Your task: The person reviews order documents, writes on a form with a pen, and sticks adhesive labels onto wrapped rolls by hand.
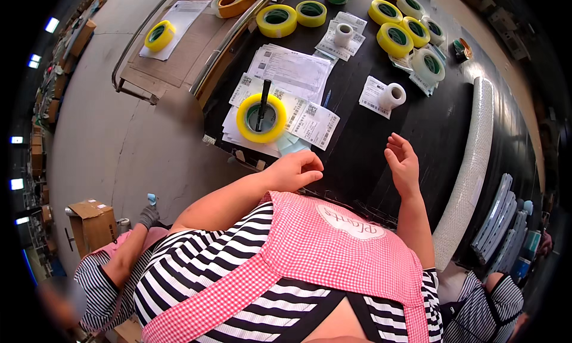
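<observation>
My left hand (298,169) hovers at the near edge of the black table (348,146), thumb apart from its loosely curled fingers, with nothing seen in it. It is nearest to some pale blue slips (291,145) and a roll of yellow-edged tape (243,118). A black marker pen (265,96) stands upright in that roll's core. Under the roll lie printed labels (313,126) and white papers (292,75). My right hand (403,165) is raised over the table, empty, fingers stretched. Beyond it, a small white roll (393,96) sits on a label sheet (373,94).
Several yellow and clear tape rolls (394,40) crowd the far side. Along the right lies a long roll of bubble-textured wrap (471,164), near stacked grey packs (494,218). A cart (173,63) adjoins the table's left. A gloved co-worker's hand (149,215) is at lower left.
</observation>
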Demonstrator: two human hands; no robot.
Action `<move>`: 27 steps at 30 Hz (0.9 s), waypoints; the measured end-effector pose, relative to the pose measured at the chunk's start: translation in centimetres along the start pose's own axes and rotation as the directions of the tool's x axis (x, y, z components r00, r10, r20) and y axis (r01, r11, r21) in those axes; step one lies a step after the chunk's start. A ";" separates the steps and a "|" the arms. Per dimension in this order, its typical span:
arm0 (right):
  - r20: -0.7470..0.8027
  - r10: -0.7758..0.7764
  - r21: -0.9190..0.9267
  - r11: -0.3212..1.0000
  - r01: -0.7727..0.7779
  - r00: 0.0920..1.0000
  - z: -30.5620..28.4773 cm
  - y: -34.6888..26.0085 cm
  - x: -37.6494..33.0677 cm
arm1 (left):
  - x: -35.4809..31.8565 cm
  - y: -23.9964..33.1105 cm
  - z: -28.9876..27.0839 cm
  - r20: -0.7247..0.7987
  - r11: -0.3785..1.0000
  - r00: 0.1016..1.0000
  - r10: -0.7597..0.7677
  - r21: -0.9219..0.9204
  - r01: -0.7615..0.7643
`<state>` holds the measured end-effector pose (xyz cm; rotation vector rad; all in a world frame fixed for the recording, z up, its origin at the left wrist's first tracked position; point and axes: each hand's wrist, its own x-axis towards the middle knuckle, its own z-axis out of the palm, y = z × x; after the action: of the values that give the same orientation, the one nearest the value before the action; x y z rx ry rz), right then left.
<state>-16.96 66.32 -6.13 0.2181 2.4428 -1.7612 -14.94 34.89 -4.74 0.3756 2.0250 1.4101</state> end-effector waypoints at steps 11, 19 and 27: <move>-0.228 -0.460 -0.729 0.665 0.163 0.858 1.1 -1.3 8.1 | 0.0 -0.5 -10.9 -0.274 0.989 0.951 0.147 0.038 -0.142; -0.157 -0.343 -0.704 0.696 0.138 0.926 1.5 0.0 12.4 | 5.4 2.0 -7.6 -0.018 0.992 0.993 0.114 0.050 -0.113; -0.128 -0.429 -0.578 0.765 0.284 0.894 0.4 0.0 11.9 | 20.6 3.5 -2.7 -0.191 0.861 0.931 0.311 0.472 -0.191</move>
<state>-28.63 66.46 -8.40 -0.1056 3.2380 -1.0855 -32.65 45.81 -7.82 0.7086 2.6057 1.1716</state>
